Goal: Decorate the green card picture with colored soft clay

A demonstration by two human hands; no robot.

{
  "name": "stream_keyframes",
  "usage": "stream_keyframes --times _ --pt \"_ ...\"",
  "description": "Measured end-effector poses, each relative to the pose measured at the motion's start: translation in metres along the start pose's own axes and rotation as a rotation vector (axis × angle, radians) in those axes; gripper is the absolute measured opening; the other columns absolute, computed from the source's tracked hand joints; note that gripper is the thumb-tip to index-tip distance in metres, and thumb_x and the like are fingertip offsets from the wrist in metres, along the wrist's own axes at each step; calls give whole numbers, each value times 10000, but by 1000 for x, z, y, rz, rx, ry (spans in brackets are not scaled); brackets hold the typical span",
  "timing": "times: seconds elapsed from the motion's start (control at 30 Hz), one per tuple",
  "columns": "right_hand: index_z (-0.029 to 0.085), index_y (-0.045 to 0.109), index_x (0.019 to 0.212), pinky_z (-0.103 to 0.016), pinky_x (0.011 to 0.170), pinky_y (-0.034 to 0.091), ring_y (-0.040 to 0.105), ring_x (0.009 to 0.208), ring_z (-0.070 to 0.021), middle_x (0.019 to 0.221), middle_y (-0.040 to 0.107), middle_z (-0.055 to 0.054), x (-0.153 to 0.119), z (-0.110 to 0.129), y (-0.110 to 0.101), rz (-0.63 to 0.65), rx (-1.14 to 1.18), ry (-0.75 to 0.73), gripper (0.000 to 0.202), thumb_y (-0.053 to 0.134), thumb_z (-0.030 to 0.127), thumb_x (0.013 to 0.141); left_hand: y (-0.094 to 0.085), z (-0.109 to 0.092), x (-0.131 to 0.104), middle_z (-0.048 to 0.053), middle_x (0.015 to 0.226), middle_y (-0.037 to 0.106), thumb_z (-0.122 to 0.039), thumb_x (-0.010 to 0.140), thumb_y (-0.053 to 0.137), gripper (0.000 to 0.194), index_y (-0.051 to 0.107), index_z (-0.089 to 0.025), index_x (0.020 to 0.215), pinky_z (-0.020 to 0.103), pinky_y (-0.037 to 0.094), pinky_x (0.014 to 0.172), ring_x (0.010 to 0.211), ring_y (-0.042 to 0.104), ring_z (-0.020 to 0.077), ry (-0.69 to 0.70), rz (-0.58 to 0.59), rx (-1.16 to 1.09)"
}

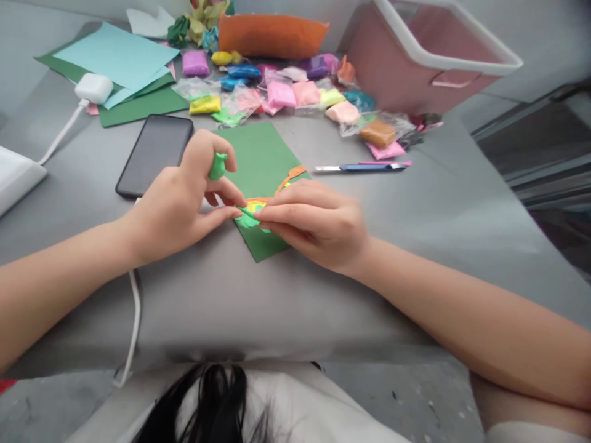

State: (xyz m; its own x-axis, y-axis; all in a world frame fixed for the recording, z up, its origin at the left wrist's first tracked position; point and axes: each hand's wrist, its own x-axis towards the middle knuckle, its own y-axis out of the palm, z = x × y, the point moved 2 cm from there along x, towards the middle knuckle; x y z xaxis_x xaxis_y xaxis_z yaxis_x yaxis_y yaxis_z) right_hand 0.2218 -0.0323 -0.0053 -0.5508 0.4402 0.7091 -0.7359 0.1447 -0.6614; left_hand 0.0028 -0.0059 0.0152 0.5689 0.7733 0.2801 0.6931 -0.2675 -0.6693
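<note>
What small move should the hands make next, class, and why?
Probably lower the thin green clay strip onto the yellow and light-green clay design on the dark green sheet: the left hand and right hand have it stretched between their fingertips just over that design, while a green clay lump stays clear by the left index finger.

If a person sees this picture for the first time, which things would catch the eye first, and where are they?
Probably the eye would go first to the centre, where the left hand and right hand hold a thin green strip over the dark green card. Next, the colourful packets behind that card would likely attract attention, with the pink bin at the back right.
</note>
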Motion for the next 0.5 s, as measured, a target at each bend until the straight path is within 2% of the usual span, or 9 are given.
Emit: stream_keyframes --times 0.13,0.33,0.5 --pt "200 717 993 -325 770 578 672 809 -164 916 756 -67 -1 -3 4 52 0 -28 89 653 161 946 1 0 -3 -77 902 773 -200 882 643 346 391 -286 1104 250 531 641 734 749 143 102 39 196" --pt "180 693 999 -343 769 568 643 808 -172 910 759 -71 -2 -4 7 78 13 -61 106 649 111 931 3 1 -1 -23 944 796 -180 893 597 298 410 -251 1114 240 549 751 848 765 142 119 120 217" --pt "188 688 1003 -341 774 565 645 819 -170 915 760 -67 -4 -5 8 87 23 -61 100 629 129 948 1 2 2 -22 937 789 -177 895 595 263 403 -248 1059 240 544 803 891 763 147 121 153 220"
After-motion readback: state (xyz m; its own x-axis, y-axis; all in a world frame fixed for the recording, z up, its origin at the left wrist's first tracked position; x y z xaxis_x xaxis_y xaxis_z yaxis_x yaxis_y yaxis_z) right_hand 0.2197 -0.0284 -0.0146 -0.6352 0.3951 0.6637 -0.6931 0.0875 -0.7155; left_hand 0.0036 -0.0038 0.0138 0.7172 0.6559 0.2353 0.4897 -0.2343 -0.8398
